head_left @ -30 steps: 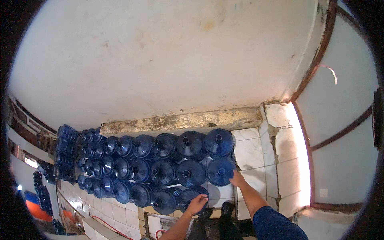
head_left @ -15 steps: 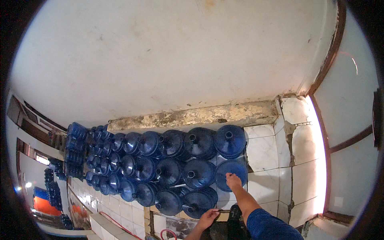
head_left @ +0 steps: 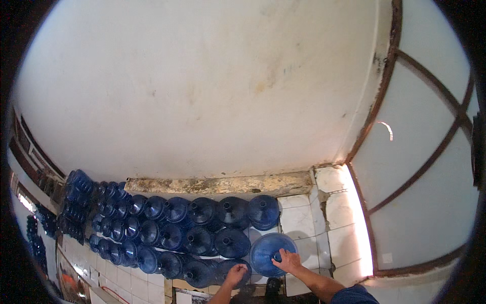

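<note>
My right hand [head_left: 288,261] is closed around the neck of a large blue water jug [head_left: 264,248]. This jug stands out larger than its neighbours, at the right end of the middle row, and seems raised off the floor. My left hand [head_left: 235,275] is over another blue jug [head_left: 223,267] at the right end of the near row. Its fingers are curled together; a small pale spot shows at their tips, too small to name. Whether this hand touches the jug below I cannot tell.
Several blue jugs [head_left: 200,240] stand in three rows along the white wall [head_left: 202,91], with more stacked at the far left [head_left: 78,190]. White floor tiles [head_left: 296,220] lie to the right, beside a brown-framed pale panel [head_left: 415,147]. A dark shoe [head_left: 273,286] shows below the held jug.
My right hand has taken the jug by its neck, and the jug looks larger and closer. My left hand has come over the near-row jug. The view has tilted up and right.
</note>
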Demonstrator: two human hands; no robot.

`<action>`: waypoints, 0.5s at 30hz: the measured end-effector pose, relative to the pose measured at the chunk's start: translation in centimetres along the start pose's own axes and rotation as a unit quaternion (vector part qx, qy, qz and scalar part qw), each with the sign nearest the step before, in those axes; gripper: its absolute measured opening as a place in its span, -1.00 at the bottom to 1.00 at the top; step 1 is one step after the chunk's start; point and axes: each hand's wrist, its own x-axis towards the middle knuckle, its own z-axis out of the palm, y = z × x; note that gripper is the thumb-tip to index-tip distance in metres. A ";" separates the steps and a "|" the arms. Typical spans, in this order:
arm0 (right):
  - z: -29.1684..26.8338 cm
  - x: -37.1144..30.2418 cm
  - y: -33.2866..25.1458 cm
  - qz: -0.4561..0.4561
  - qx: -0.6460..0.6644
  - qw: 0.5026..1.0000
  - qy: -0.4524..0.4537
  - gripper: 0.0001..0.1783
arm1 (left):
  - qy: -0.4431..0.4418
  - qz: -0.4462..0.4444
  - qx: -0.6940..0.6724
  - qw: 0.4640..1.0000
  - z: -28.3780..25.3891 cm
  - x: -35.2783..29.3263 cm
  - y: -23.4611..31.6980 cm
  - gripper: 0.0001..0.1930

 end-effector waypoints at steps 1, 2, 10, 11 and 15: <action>-1.5 -2.0 -1.3 0.007 0.019 0.999 0.029 -0.21 | -0.001 -0.019 0.019 1.000 -0.7 0.5 0.8 -0.87; -2.5 -3.8 -1.9 -0.015 0.041 0.993 0.108 -0.23 | -0.002 0.015 0.066 0.998 -0.9 0.5 2.9 -0.88; -11.4 -21.9 -9.3 -0.027 0.098 0.890 0.445 -0.34 | -0.133 -0.111 0.137 0.975 -1.4 0.4 10.5 -0.49; -11.4 -24.0 -10.0 -0.004 0.087 0.874 0.478 -0.33 | -0.154 -0.137 0.137 0.969 -0.6 0.4 10.6 -0.43; -9.5 -33.2 -14.4 0.107 0.069 0.791 0.599 -0.31 | -0.302 -0.197 0.177 0.916 2.9 -0.9 9.6 -0.23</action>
